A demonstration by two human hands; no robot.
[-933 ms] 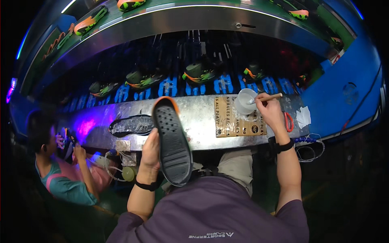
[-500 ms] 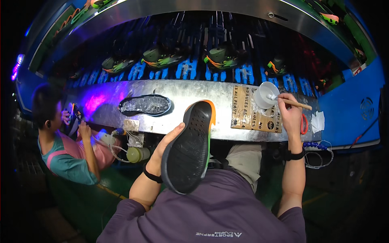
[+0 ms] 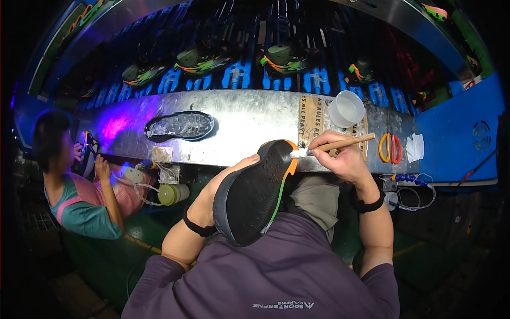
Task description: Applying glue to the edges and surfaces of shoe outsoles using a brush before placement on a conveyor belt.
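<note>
My left hand (image 3: 222, 183) grips a shoe (image 3: 254, 194) from its left side, with the black bottom turned up. Small holes dot the narrower far end, and orange and green trim runs along the right edge. Between the closed fingers of my right hand (image 3: 344, 162) is a brush (image 3: 348, 142) with a wooden handle. Its white-coated tip meets the orange trim at the shoe's far right end. Beyond that hand, a translucent white tub (image 3: 346, 110) stands on a piece of printed cardboard (image 3: 309, 117).
A black sole-shaped piece (image 3: 179, 126) with whitish smears lies on the metal bench (image 3: 252, 114). Scissors (image 3: 390, 148) and white tissue (image 3: 415, 148) lie at right. Several dark shoes (image 3: 284, 57) sit on blue racks behind. At left, a person (image 3: 85, 207) handles another shoe.
My right hand has brought the brush from the tub left and nearer, onto the shoe's orange edge. The shoe stays in my left hand, slightly tilted. The view has shifted a little.
</note>
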